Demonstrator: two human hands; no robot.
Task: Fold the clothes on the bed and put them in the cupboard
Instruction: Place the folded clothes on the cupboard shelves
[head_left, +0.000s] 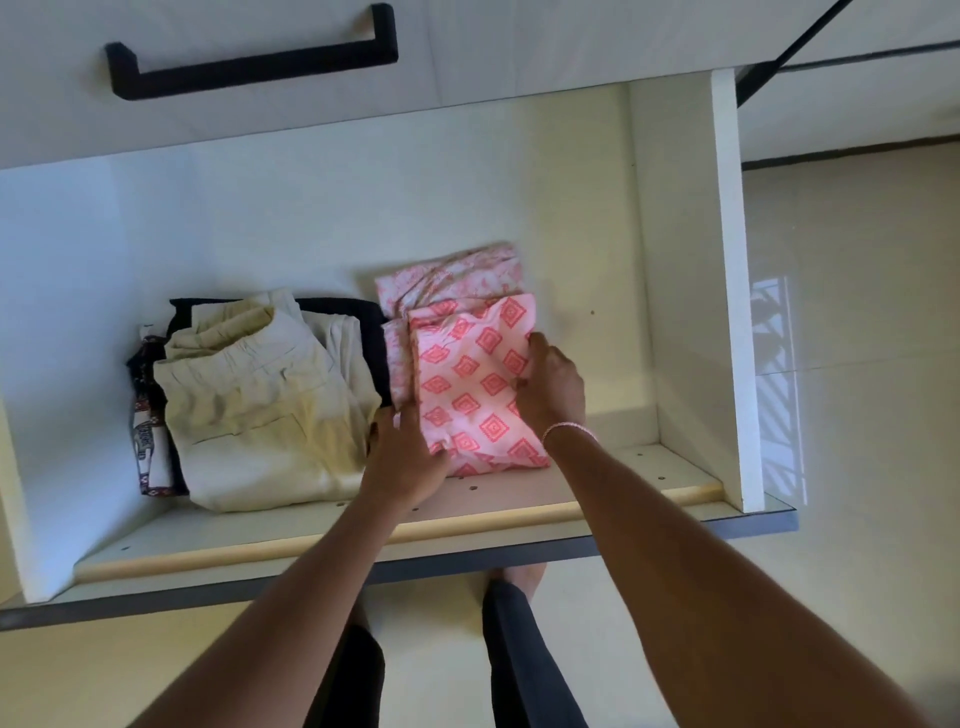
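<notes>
A folded pink garment (470, 382), printed with red diamonds, is seen lying on the cupboard shelf (623, 470), right of centre and near the front edge; it rests partly on a second folded garment (457, 275) of paler pink print, which shows behind it and along its left side. The pink garment is grasped from both sides. The left hand (405, 454) is set at its front left corner, with the thumb laid over the top of the fabric and the fingers run along the left edge, so that the corner is pinched; the right hand (550, 389) is placed on the right edge, its fingers curled down onto the fabric and holding it, the thumb being hidden. A thin bracelet (569, 428) is worn on the right wrist.

Just left of the pink garment a pile is stacked: cream trousers (260, 410) on top, a dark garment (371, 322) beneath them, and a patterned cloth (148, 436) showing at the pile's left side; the left hand lies between this pile and the pink garment. The shelf is enclosed by white cupboard walls (685, 286); above it a white panel with a black handle (249, 65) is seen. Pale floor tiles (857, 338) are visible to the right; below the shelf, legs in dark trousers (519, 654) can be made out.
</notes>
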